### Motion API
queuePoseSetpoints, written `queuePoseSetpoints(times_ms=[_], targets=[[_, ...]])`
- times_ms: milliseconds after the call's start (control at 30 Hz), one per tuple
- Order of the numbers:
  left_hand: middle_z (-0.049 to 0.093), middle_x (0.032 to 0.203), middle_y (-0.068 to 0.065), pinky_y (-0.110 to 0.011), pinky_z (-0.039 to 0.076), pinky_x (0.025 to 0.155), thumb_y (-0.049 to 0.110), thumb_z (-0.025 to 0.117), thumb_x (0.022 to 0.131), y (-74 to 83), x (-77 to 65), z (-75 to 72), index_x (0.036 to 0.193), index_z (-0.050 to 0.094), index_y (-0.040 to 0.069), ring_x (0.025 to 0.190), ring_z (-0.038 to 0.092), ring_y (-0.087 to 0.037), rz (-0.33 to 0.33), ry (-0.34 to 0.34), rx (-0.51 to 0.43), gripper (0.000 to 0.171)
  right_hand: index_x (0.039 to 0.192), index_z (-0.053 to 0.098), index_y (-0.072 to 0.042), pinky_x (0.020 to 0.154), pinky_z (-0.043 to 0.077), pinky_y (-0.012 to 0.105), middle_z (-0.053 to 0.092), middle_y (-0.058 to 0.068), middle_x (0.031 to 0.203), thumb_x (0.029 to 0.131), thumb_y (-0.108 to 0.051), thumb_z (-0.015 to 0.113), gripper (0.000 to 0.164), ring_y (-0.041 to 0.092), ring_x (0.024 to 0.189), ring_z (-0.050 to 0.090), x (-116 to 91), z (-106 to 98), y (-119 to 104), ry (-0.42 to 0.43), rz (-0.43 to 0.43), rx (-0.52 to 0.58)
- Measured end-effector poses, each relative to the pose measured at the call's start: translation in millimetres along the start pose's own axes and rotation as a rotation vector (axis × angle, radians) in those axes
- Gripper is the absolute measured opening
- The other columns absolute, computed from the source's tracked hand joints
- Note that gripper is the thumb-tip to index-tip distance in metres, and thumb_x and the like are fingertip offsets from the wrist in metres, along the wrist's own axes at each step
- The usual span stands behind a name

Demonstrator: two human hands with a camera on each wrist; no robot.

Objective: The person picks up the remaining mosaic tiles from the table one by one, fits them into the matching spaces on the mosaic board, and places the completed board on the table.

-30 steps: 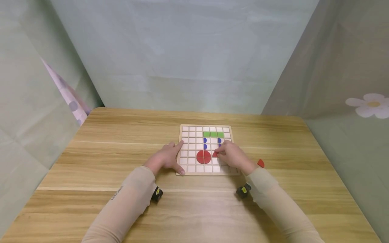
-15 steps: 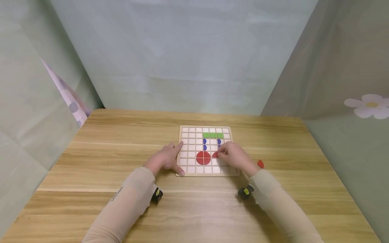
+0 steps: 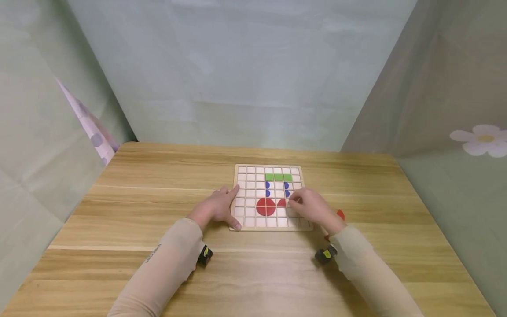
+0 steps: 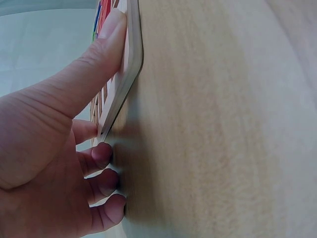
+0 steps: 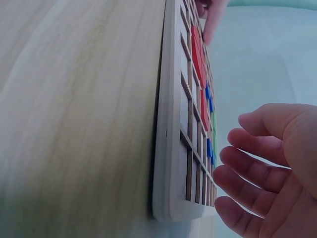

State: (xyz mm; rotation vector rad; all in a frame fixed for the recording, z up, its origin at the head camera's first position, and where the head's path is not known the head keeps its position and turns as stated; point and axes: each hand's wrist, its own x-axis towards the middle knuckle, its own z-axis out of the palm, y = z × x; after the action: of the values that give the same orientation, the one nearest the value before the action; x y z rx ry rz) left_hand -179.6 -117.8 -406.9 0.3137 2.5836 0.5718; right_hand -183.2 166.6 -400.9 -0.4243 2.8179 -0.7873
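Note:
A square wooden grid board [image 3: 245,229] lies on the table, its cells white. My left hand [image 3: 215,204] rests spread along its left side, the thumb [image 4: 109,29] pressing on the near-left corner of the frame. Several red quarter pieces form a red circle [image 3: 266,207] on the board. Just right of that circle sits another red piece [image 3: 281,203]. My right hand [image 3: 312,206] hovers over the board's right part, fingertips close to that red piece. The right wrist view shows its fingers loosely bent, with nothing between thumb and index finger.
Three green squares [image 3: 278,177] make a row near the board's far side, with several blue half-round pieces [image 3: 267,193] below them. A loose red piece [image 3: 340,214] lies on the table [image 3: 158,176] beyond my right wrist; another red piece [image 3: 326,238] shows partly beside the sleeve.
My right hand has let go of the red piece beside the circle and drawn slightly right, uncovering more of it and the blue pieces. My left hand stays in place.

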Motion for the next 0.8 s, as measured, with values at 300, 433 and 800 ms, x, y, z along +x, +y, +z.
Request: queuePoseSetpoints(times_ms=[300, 433, 800], targets=[[0.036, 0.139, -0.02, -0.051, 0.037, 0.106, 0.046, 0.088, 0.051, 0.8, -2.7, 2.5, 0.153, 0.011, 0.015, 0.126, 0.038, -0.036, -0.007, 0.012, -0.021, 0.132, 0.096, 0.07, -0.011, 0.076, 0.053, 0.033, 0.066, 0.004, 0.096, 0.09, -0.023, 0.062, 0.016, 0.016, 0.084, 0.058, -6, -1, 5, 0.003, 0.033, 0.02], [0.038, 0.136, -0.019, -0.05, 0.04, 0.104, 0.046, 0.088, 0.051, 0.7, -3.7, 3.7, 0.153, 0.012, 0.014, 0.122, 0.041, -0.034, -0.002, 0.023, -0.012, 0.132, 0.097, 0.07, -0.01, 0.077, 0.053, 0.034, 0.066, 0.005, 0.097, 0.09, -0.023, 0.062, 0.016, 0.018, 0.085, 0.058, -8, -2, 10, 0.012, 0.023, 0.025], [0.038, 0.135, -0.018, -0.049, 0.041, 0.102, 0.046, 0.088, 0.051, 1.8, -3.6, 3.0, 0.153, 0.012, 0.014, 0.12, 0.041, -0.032, 0.005, 0.024, -0.007, 0.131, 0.102, 0.069, -0.006, 0.082, 0.053, 0.04, 0.067, 0.009, 0.102, 0.091, -0.021, 0.061, 0.021, 0.021, 0.09, 0.06, -13, -10, 18, 0.047, 0.001, 0.005]])
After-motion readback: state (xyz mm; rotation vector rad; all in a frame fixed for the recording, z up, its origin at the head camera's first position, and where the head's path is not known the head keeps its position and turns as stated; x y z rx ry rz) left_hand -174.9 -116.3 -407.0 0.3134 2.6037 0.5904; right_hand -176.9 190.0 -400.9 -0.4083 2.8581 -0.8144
